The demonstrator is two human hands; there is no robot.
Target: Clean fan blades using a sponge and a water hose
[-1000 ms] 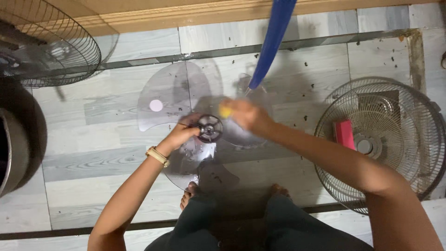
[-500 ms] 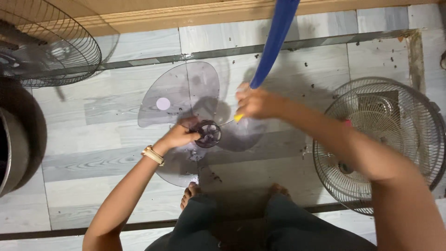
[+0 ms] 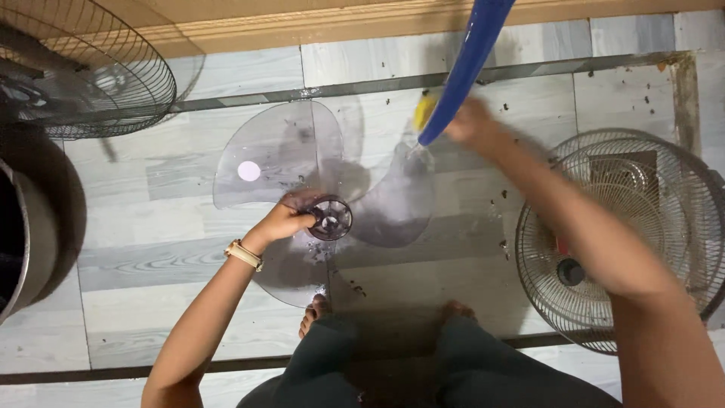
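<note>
Gripping the dark hub [image 3: 331, 217] of a clear 3-bladed fan blade [image 3: 276, 155], the left hand [image 3: 285, 221] props it above the tiled floor [image 3: 151, 227]. The right hand [image 3: 472, 125], blurred, holds a yellow sponge [image 3: 423, 111] just beyond the upper-right blade, beside a blue hose [image 3: 467, 60].

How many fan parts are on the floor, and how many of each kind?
Clear fan blade, held at its hub by the left hand: 1
Wire fan guards: 2
Total: 3
The right hand is blurred beside a blue hose, near something yellow.
</note>
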